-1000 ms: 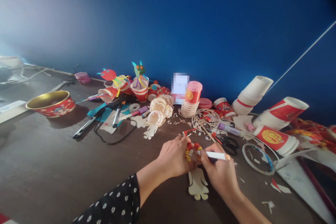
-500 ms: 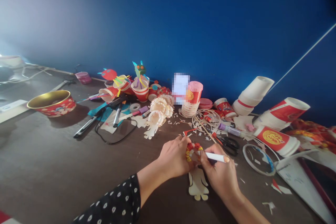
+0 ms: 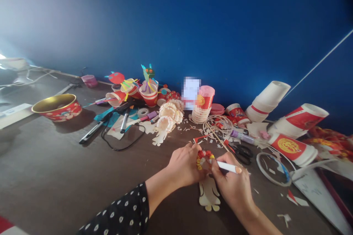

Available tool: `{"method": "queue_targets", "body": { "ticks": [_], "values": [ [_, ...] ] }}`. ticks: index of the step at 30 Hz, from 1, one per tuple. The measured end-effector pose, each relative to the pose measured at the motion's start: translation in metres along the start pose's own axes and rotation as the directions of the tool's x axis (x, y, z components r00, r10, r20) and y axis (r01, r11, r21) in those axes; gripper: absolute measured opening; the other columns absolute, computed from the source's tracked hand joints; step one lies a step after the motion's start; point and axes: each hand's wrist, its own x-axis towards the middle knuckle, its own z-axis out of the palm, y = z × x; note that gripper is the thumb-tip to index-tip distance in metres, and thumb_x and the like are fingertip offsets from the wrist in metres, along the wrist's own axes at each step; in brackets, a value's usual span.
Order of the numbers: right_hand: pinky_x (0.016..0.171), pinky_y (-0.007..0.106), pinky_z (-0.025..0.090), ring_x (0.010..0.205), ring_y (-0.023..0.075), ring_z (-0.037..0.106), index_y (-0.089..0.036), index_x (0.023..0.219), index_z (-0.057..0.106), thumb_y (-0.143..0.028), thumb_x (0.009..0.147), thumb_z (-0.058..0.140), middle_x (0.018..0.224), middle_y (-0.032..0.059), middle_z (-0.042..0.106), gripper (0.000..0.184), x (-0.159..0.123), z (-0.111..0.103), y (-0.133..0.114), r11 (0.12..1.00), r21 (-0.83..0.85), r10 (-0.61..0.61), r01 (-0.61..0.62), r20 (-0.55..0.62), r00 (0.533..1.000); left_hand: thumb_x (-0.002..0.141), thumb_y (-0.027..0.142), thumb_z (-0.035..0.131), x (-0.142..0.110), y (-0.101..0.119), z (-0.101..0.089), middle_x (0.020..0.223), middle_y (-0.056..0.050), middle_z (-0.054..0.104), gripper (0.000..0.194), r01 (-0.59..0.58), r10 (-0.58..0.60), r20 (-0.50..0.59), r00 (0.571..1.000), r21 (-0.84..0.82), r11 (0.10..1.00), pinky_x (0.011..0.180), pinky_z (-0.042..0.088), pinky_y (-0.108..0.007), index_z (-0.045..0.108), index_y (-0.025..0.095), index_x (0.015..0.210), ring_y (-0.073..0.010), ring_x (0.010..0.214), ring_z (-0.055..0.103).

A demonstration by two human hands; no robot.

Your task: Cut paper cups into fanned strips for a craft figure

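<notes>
My left hand [image 3: 184, 165] is closed on the top of a small paper figure [image 3: 209, 195], whose head carries a red and yellow fringe [image 3: 203, 155]. The cream body of the figure lies flat on the dark table [image 3: 55, 176] between my wrists. My right hand [image 3: 231, 183] grips a white marker [image 3: 226, 167] with an orange end, its tip resting on the figure's head.
Black scissors [image 3: 240, 151] and a thin white ring [image 3: 272, 169] lie just right of my hands. Red and white paper cups [image 3: 292, 147] are stacked and tipped at the right. Decorated cups [image 3: 149, 95], cream paper flowers [image 3: 168, 114], pens and a black cable sit further back. A gold-lined bowl [image 3: 56, 107] stands at left.
Both hands have stayed on the figure and marker. The marker has tilted slightly lower, and the view has shifted a little to the left.
</notes>
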Motion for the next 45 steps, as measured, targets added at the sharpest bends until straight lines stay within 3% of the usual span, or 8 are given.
{"method": "queue_targets", "body": {
  "ticks": [13,20,29,39,45],
  "values": [
    [0.045,0.021,0.035,0.043,0.0123,0.054,-0.022,0.064,0.044,-0.031,0.081,0.045,0.05,-0.0037,0.054,0.019,-0.002,-0.0001,0.0001,0.999,-0.049,-0.017,0.016,-0.016,1.0,0.06,0.049,0.055,0.0011,-0.004,0.005,0.088,-0.003,0.056,0.04,-0.027,0.026,-0.059,0.998,-0.027,0.999,0.066,0.044,-0.032,0.047,0.024,0.09,-0.0225,0.08,0.058],
    [0.044,0.021,0.035,0.043,0.012,0.053,-0.021,0.064,0.045,-0.031,0.081,0.045,0.05,-0.0034,0.054,0.02,-0.0021,0.0015,0.0003,0.998,-0.048,-0.027,0.026,-0.02,0.999,0.061,0.05,0.055,0.0016,-0.0039,0.0044,0.089,-0.004,0.056,0.042,-0.016,0.015,-0.039,0.999,-0.029,0.999,0.069,0.043,-0.033,0.047,0.024,0.092,-0.0229,0.082,0.058],
    [0.045,0.02,0.036,0.042,0.0092,0.046,-0.019,0.062,0.047,-0.033,0.079,0.051,0.051,-0.0036,0.049,0.022,-0.0027,-0.006,-0.0046,0.997,0.072,-0.009,0.027,-0.236,0.972,0.062,0.047,0.052,0.0009,-0.002,0.0069,0.086,-0.002,0.057,0.033,0.0,-0.005,-0.087,0.996,-0.055,0.999,0.066,0.043,-0.03,0.047,0.024,0.085,-0.02,0.078,0.058],
    [0.046,0.021,0.036,0.044,0.0113,0.05,-0.02,0.062,0.047,-0.036,0.078,0.049,0.05,-0.0029,0.052,0.023,-0.0002,-0.0015,0.0015,0.997,0.055,0.06,-0.056,-0.079,0.995,0.058,0.051,0.055,0.0005,-0.0045,0.0061,0.085,-0.002,0.056,0.04,-0.029,0.025,-0.077,0.997,-0.047,0.998,0.064,0.041,-0.029,0.046,0.023,0.085,-0.0202,0.076,0.057],
    [0.045,0.021,0.036,0.043,0.0116,0.051,-0.02,0.063,0.047,-0.034,0.078,0.049,0.049,-0.0032,0.054,0.021,-0.001,-0.0008,0.0017,0.998,0.049,0.048,-0.045,-0.054,0.997,0.058,0.053,0.054,0.0019,-0.0059,0.0087,0.085,-0.001,0.056,0.041,-0.023,0.019,-0.081,0.997,-0.061,0.998,0.063,0.041,-0.029,0.046,0.024,0.086,-0.0197,0.075,0.057]
  ]
}}
